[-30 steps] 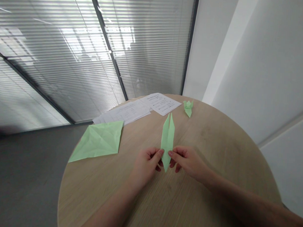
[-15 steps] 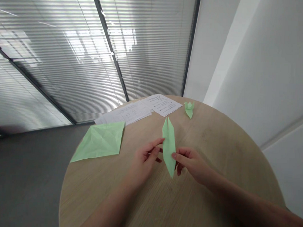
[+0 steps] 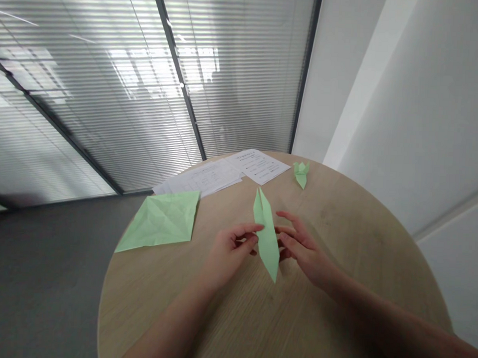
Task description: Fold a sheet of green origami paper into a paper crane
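A long, narrow piece of folded green paper (image 3: 267,237) stands out above the table, pointed at both ends, with a slit splitting its far tip. My left hand (image 3: 236,247) grips its left edge, index finger across the front and the other fingers partly hidden behind. At the right edge is my right hand (image 3: 303,249), its fingers spread and the index raised off the paper. Some of its fingertips reach close to or behind that edge; whether they touch it I cannot tell.
A creased green paper sheet (image 3: 163,218) lies at the round wooden table's (image 3: 234,325) left edge. Printed white sheets (image 3: 259,166) overlap at the back. A small green origami figure (image 3: 301,174) sits back right. Beyond stand glass panels with blinds (image 3: 242,95) and a white wall (image 3: 430,102).
My right hand has let go of the folded paper's edge and spread its fingers. My left index finger has slid further over the paper, which has turned slightly.
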The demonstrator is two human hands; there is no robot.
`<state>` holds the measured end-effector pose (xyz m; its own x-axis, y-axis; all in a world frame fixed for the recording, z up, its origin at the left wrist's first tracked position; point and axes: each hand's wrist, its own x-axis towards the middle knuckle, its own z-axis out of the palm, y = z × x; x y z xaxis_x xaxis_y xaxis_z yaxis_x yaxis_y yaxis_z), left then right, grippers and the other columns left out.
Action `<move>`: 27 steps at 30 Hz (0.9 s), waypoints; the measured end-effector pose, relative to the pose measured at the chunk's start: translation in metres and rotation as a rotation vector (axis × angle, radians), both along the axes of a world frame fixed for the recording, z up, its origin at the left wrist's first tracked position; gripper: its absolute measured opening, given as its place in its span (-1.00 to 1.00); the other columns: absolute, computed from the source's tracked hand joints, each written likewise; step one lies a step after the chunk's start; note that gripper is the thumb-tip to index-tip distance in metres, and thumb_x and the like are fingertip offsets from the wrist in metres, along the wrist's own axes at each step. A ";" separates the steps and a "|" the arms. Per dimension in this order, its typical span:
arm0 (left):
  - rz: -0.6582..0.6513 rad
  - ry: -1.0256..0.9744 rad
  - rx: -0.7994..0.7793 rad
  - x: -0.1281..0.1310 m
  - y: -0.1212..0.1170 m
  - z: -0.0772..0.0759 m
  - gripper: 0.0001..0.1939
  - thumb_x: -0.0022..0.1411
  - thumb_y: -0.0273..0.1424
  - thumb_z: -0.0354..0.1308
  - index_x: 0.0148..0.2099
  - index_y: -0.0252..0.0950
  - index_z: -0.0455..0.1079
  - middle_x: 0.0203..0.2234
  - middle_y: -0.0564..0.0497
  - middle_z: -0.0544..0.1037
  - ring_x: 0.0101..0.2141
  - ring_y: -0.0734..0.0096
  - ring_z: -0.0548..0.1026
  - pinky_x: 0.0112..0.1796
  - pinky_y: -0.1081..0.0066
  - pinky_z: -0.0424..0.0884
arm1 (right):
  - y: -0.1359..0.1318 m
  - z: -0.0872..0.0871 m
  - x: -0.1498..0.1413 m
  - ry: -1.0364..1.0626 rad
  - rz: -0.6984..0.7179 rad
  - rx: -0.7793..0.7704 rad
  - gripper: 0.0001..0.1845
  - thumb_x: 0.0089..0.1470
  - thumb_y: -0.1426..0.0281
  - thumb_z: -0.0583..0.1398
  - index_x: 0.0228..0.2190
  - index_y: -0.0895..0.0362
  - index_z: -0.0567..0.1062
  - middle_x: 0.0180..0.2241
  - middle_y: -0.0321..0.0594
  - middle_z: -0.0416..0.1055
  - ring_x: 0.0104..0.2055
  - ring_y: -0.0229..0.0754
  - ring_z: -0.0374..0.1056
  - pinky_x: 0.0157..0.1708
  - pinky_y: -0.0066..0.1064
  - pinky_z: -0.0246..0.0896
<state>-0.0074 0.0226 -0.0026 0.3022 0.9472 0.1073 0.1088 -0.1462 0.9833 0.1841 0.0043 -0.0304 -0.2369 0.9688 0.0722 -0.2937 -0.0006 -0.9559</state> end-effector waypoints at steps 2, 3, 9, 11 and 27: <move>-0.026 -0.012 -0.016 0.000 0.000 -0.001 -0.70 0.19 -0.38 0.18 -0.04 -0.33 0.56 -0.33 -0.06 0.63 -0.39 0.40 0.53 -0.34 0.40 0.52 | 0.001 -0.001 0.002 -0.033 0.030 0.087 -0.34 0.18 0.21 0.20 0.23 -0.11 0.10 -0.03 -0.16 0.41 -0.27 -0.26 0.46 -0.36 -0.41 0.46; -0.032 -0.015 -0.023 0.000 0.000 -0.001 -0.69 0.20 -0.38 0.17 -0.04 -0.33 0.56 -0.32 -0.07 0.63 -0.38 0.40 0.53 -0.34 0.40 0.52 | 0.002 -0.002 0.003 -0.067 0.046 0.130 -0.37 0.19 0.24 0.18 0.24 -0.10 0.14 -0.01 -0.16 0.41 -0.27 -0.27 0.47 -0.34 -0.41 0.45; -0.037 -0.044 -0.081 0.000 0.002 -0.003 -0.70 0.19 -0.37 0.20 -0.06 -0.35 0.57 -0.30 -0.09 0.64 -0.33 0.34 0.56 -0.31 0.37 0.53 | 0.004 -0.008 0.010 -0.248 0.049 0.224 -0.62 0.22 0.31 0.12 0.05 0.05 0.47 -0.16 -0.15 0.51 -0.26 -0.21 0.49 -0.30 -0.36 0.46; -0.042 -0.068 -0.117 0.000 0.002 -0.003 -0.70 0.18 -0.36 0.21 -0.06 -0.35 0.57 -0.31 -0.09 0.64 -0.34 0.34 0.56 -0.30 0.36 0.53 | 0.005 -0.008 0.011 -0.258 0.038 0.212 -0.62 0.21 0.31 0.13 0.04 0.07 0.48 -0.25 -0.17 0.53 -0.30 -0.22 0.48 -0.30 -0.37 0.45; -0.074 -0.177 -0.227 -0.002 0.002 -0.002 -0.67 0.10 -0.33 0.33 -0.07 -0.34 0.56 -0.34 -0.07 0.65 -0.37 0.36 0.57 -0.27 0.33 0.52 | 0.005 -0.001 0.011 -0.179 0.060 0.081 -0.56 0.13 0.25 0.23 0.04 0.10 0.52 -0.23 -0.17 0.54 -0.28 -0.24 0.45 -0.29 -0.37 0.43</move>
<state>-0.0094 0.0244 -0.0046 0.3666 0.9291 -0.0477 -0.0695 0.0785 0.9945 0.1953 0.0097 -0.0316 -0.3103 0.9453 0.1006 -0.1213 0.0656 -0.9904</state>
